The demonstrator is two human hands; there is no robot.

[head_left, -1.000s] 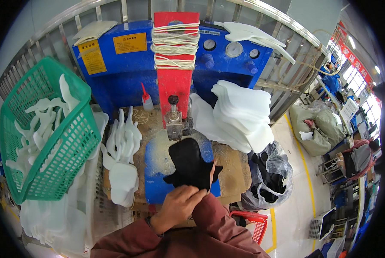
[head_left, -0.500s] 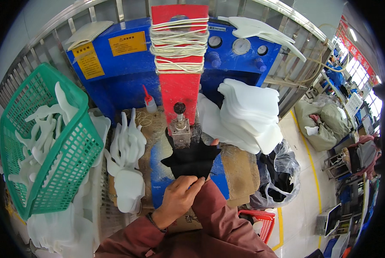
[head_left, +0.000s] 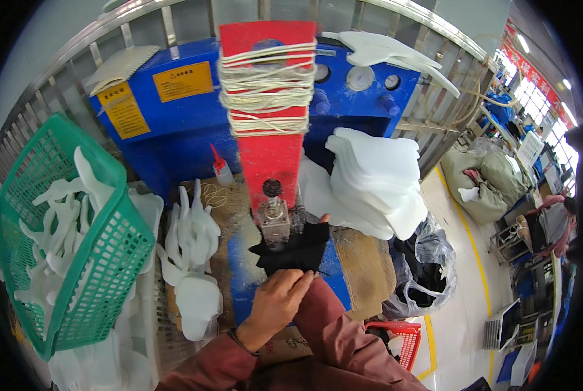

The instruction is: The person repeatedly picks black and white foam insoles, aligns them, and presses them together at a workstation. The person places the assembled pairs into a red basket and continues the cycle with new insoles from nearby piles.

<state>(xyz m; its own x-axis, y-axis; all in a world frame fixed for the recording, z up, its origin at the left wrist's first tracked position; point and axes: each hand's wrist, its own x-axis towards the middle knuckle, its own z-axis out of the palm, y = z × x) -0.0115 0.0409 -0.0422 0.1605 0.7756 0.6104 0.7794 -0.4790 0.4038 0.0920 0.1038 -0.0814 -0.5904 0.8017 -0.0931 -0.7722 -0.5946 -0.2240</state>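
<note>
A dark, soft-looking black fabric piece (head_left: 295, 251) lies bunched under the metal head (head_left: 273, 221) of a red machine arm (head_left: 268, 159). My left hand (head_left: 277, 303) is closed on the near edge of the fabric, fingers bent together. My right hand (head_left: 324, 219) reaches underneath and holds the piece from below; one fingertip shows past its far right edge, and the fabric covers the rest. Below the fabric is a blue board (head_left: 337, 287). Whether the metal head presses on the fabric, I cannot tell.
White curved pieces fill a green basket (head_left: 102, 274) at left; more white pieces (head_left: 197, 300) lie beside the board. A white stack (head_left: 376, 176) stands right of the arm. A red-tipped bottle (head_left: 222, 171), a plastic bag of black pieces (head_left: 428, 274) and a red basket (head_left: 408, 345) surround the work.
The black fabric has shifted and folded up into a smaller shape by the metal head. Both hands stay on it. The whole view has tilted slightly, so the machine sits lower in the picture.
</note>
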